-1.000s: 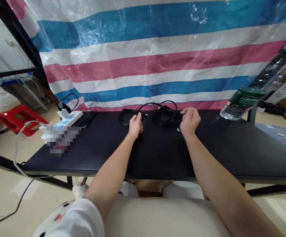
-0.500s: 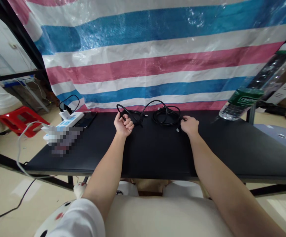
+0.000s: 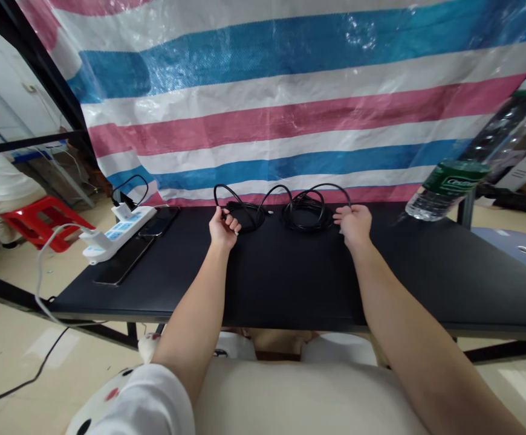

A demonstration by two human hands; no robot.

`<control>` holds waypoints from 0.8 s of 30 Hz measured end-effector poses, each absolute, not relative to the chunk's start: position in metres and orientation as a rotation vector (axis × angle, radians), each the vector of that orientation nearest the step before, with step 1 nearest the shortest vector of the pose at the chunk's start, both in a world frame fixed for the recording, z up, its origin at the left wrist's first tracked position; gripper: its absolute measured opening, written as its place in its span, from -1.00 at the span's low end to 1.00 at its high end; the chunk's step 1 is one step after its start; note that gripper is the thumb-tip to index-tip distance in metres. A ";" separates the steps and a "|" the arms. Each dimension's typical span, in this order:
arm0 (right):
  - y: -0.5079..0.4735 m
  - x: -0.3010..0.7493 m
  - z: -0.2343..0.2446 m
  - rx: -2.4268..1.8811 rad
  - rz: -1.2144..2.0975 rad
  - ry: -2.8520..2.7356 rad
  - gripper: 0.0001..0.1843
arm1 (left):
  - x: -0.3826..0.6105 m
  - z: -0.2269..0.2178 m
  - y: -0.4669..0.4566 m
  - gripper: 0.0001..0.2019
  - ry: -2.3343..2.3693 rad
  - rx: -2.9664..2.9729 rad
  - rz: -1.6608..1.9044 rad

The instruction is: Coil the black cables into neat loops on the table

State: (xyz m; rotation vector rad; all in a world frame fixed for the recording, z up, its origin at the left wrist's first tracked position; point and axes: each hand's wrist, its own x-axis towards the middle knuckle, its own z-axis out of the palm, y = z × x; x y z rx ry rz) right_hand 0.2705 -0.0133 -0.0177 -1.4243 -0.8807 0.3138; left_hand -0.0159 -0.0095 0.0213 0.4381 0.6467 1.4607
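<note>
A black cable (image 3: pixel 307 225) lies on the black table in two loose coils, one on the left and one on the right, with a raised arc of cable between them. My left hand (image 3: pixel 224 228) is closed around a stretch of it beside the left coil, and a loop rises above the fist. At the right coil's outer side, my right hand (image 3: pixel 354 225) pinches another stretch, which arches up and back over that coil. The tip held in the right fingers is mostly hidden. A small pale connector end (image 3: pixel 270 212) shows between the coils.
On the table's left are a white power strip (image 3: pixel 120 232) with plugs and two dark phones, one (image 3: pixel 126 260) nearer me. A large water bottle (image 3: pixel 448 187) leans at the back right. Behind hangs a striped sheet (image 3: pixel 267 121). A person sits on a red stool (image 3: pixel 48 223) at far left.
My right hand has lifted slightly and moved a little right, raising a stretch of cable into an arc over the right coil. My left hand still grips its part, nearly in place.
</note>
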 end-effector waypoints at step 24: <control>-0.040 0.266 0.023 -1.102 0.329 -0.326 -0.48 | -0.041 0.020 0.004 -0.61 0.804 0.390 1.714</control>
